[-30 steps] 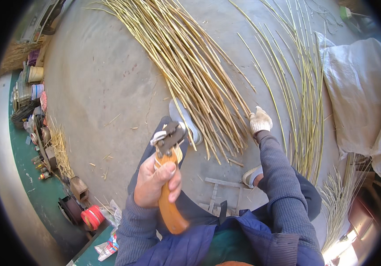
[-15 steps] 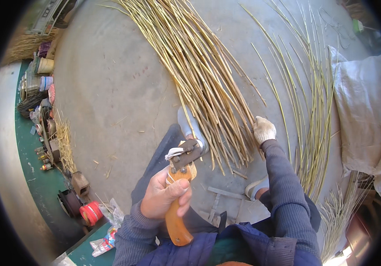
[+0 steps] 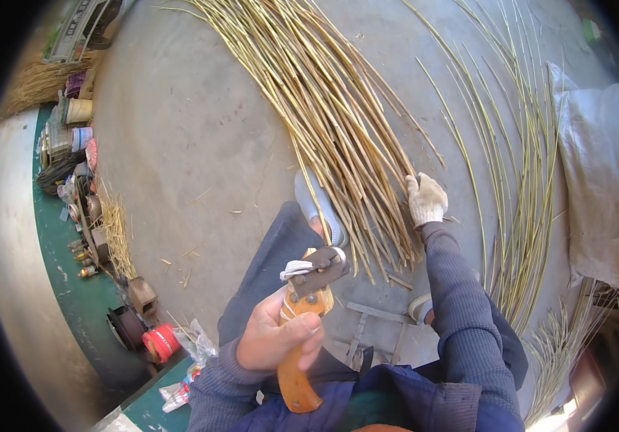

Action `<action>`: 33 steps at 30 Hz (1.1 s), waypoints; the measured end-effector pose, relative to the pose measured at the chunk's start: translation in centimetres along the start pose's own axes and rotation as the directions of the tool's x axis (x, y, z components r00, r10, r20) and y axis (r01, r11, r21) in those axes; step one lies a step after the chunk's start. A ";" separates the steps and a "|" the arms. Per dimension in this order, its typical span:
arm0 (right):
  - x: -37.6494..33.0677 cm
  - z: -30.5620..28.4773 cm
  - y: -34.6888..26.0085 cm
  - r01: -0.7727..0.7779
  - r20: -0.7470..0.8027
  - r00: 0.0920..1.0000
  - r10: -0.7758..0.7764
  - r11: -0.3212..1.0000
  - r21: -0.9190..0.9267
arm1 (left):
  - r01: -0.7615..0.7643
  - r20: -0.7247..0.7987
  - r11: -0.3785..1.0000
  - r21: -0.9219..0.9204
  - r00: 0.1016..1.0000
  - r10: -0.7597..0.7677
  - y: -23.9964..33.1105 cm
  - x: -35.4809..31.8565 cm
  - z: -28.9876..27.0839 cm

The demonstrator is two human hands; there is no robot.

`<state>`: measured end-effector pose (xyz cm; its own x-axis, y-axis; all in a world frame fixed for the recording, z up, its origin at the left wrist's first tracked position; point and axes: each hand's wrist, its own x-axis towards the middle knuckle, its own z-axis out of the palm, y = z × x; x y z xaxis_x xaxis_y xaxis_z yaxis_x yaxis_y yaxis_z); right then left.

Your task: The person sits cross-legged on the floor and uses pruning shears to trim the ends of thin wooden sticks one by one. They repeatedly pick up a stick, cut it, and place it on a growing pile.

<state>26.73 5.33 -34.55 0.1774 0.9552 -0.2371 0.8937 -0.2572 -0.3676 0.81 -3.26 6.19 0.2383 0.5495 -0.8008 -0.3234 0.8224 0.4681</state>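
Observation:
My left hand [image 3: 280, 333] is closed around the curved wooden handle of a hand tool [image 3: 299, 385]. A dark bolted metal head tops that handle, with white cord wound about it. In a pale knitted glove, my right hand [image 3: 427, 199] curls its fingers at the right edge of a long bundle of brown and yellow-green stalks [image 3: 338, 122], apparently round one outer stalk; the fingertips are partly hidden. The bundle lies on the concrete floor, its near ends fanned beside my shoe [image 3: 331, 229]. The tool head is close to the lower left stalk ends.
Thinner green stalks [image 3: 518, 187] lie to the right, beside a whitish woven sack [image 3: 601, 194]. A low metal frame [image 3: 378, 313] stands between my feet. Along the left are a green-edged surface [image 3: 72, 273], a red spool [image 3: 160, 343] and assorted containers.
My right hand has shifted slightly up and inward against the bundle's edge. The left hand keeps its grip on the tool, and the whole view has moved a little.

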 end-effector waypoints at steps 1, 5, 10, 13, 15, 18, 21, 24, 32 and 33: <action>0.5 -0.5 -0.4 -0.020 0.096 0.995 0.027 0.997 -0.073 | 0.005 -0.003 1.000 0.001 1.000 -0.005 0.0 0.2 0.1; 2.1 0.1 0.7 0.030 0.208 0.978 0.002 0.988 -0.151 | 0.014 0.002 1.000 0.026 1.000 -0.014 0.3 0.6 0.6; 1.4 -3.2 -0.3 0.027 0.221 0.975 -0.033 0.999 0.029 | -0.019 0.000 0.996 0.091 1.000 0.019 0.1 0.5 0.7; -0.8 -8.0 -1.7 0.052 0.254 0.959 -0.128 0.956 0.287 | -0.058 0.019 0.990 0.130 0.998 0.055 -0.1 0.2 0.8; -2.3 -11.4 -3.0 0.053 0.284 0.944 -0.170 0.924 0.378 | -0.086 0.040 0.986 0.144 0.996 0.082 -0.4 0.2 0.8; -4.1 -15.3 -3.8 -0.086 0.396 0.899 -0.188 0.810 0.580 | -0.132 0.091 0.980 0.151 0.989 0.119 -0.7 0.2 0.6; -8.2 -22.7 -6.9 -0.132 0.384 0.909 -0.161 0.763 0.633 | -0.206 0.127 0.969 0.138 0.974 0.189 -1.2 0.4 0.2; -12.8 -27.4 -7.1 -0.085 0.339 0.926 -0.165 0.786 0.613 | -0.285 0.133 0.949 0.135 0.954 0.267 -1.4 1.3 -0.2; -27.5 -40.0 -7.9 -0.367 0.526 0.851 0.015 0.733 0.573 | -0.406 0.120 0.905 0.123 0.912 0.393 -2.0 3.6 -1.0; -29.5 -40.7 -7.5 -0.402 0.544 0.838 0.034 0.712 0.575 | -0.413 0.125 0.903 0.116 0.908 0.399 -2.2 4.0 -0.9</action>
<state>31.55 -14.98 11.78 -0.0449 0.7120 -0.7007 0.3285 -0.6519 -0.6835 1.65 -3.02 1.63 0.2017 0.8457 -0.4941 -0.2841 0.5333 0.7968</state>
